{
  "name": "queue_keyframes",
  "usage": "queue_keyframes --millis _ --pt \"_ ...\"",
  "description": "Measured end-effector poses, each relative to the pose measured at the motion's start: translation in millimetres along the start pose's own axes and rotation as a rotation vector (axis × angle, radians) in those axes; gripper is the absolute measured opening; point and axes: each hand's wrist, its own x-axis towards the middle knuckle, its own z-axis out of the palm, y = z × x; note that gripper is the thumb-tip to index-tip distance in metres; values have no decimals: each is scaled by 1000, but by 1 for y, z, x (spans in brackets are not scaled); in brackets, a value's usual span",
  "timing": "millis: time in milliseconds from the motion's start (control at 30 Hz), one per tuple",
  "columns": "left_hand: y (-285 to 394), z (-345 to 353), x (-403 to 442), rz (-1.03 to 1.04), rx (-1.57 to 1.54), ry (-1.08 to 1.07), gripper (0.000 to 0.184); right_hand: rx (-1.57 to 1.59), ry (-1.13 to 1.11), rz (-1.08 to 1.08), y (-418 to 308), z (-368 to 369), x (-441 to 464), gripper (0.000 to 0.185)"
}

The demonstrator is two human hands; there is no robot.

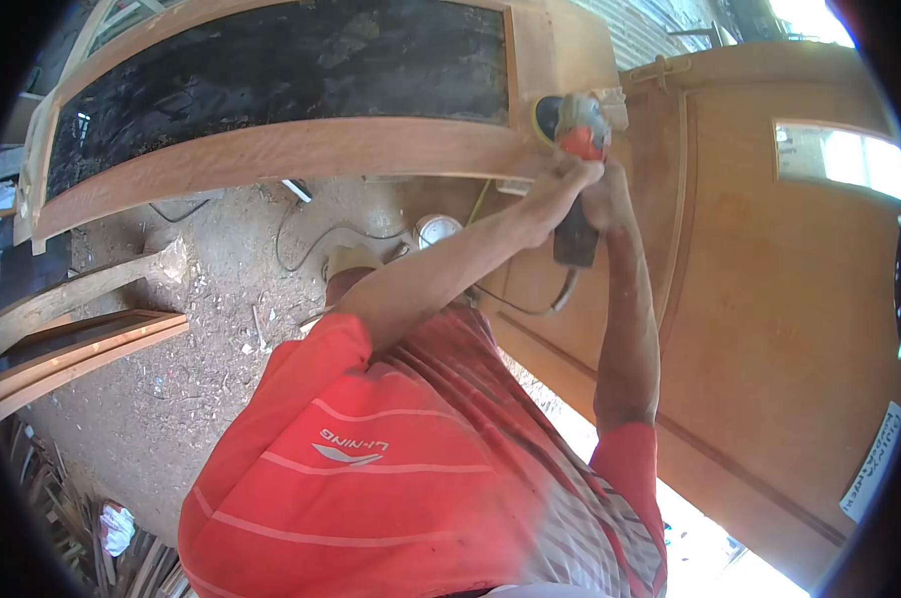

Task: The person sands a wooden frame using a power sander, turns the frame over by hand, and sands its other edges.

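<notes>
Power sander [583, 142] at the wooden frame's [301, 149] right end, long axis pointing back toward the red shirt [390, 498].
In the head view, fingers of the left hand [573, 179] close around it nearer the disc [546, 117]; those of the right hand [602, 204] clamp its body just behind, partly hidden.

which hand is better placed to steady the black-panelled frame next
Probably the left hand: its forearm reaches in from the side of the black-panelled frame. The right hand looks farther from it; both hold the power tool.
</notes>
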Motion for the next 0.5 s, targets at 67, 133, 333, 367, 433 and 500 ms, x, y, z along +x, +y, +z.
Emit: queue_keyframes --millis 67,133,333,367,433,500 --pt "-17 0 -2 234 97 16 57 22 -30 -159 19 0 -1 38" --pt "-16 0 3 206 51 18 47 100 -92 -142 12 0 0 38" --pt "-12 -6 8 251 78 -18 44 29 -91 -98 -20 3 4 32" --pt "-8 -8 15 271 62 -14 43 48 -90 -142 -20 5 4 30" --pt "-3 -13 30 282 27 -8 40 52 -135 -97 -10 -6 32 30" --pt "4 -18 56 162 41 39 34 20 -108 -31 -3 -13 54 30"
